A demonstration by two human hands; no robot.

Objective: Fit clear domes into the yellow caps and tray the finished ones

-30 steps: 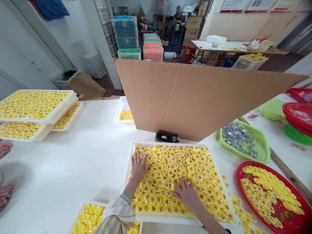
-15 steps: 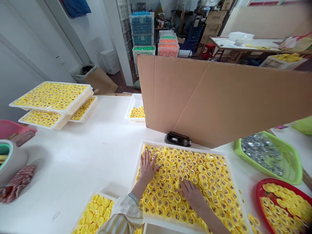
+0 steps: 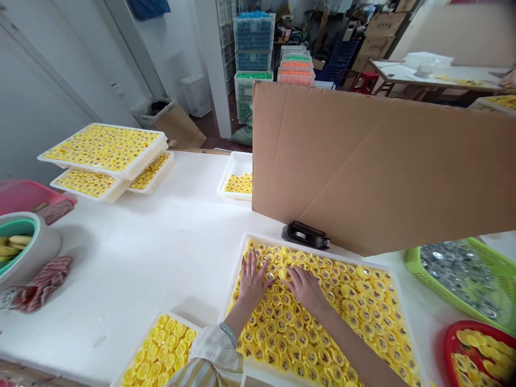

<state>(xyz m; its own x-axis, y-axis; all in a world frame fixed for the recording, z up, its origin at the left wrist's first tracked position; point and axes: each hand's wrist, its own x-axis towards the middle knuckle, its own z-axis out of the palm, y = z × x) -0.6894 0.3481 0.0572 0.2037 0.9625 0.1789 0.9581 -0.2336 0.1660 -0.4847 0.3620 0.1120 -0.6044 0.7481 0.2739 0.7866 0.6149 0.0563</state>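
A large white tray (image 3: 237, 258) in front of me is covered with small round yellow pieces (image 3: 310, 338), most with a small printed picture in the middle. My left hand (image 3: 252, 284) lies over the tray's upper left part, fingers spread, touching the pieces. Close beside it, my right hand (image 3: 308, 293) has its fingertips closed on one yellow round piece (image 3: 284, 274), held just above the others. The thumb of this hand is mostly hidden.
A cardboard sheet (image 3: 363, 166) stands behind the tray, with a black tape dispenser (image 3: 305, 235) at its foot. Stacked trays (image 3: 145, 145) are at the left. A green basket (image 3: 427, 277) and red tray (image 3: 448, 344) lie right; a smaller tray (image 3: 155, 322) sits front left.
My right hand has moved up and left across the tray with the yellow piece, closer to my left hand. The left hand stays nearly in place. The whole view has shifted slightly left.
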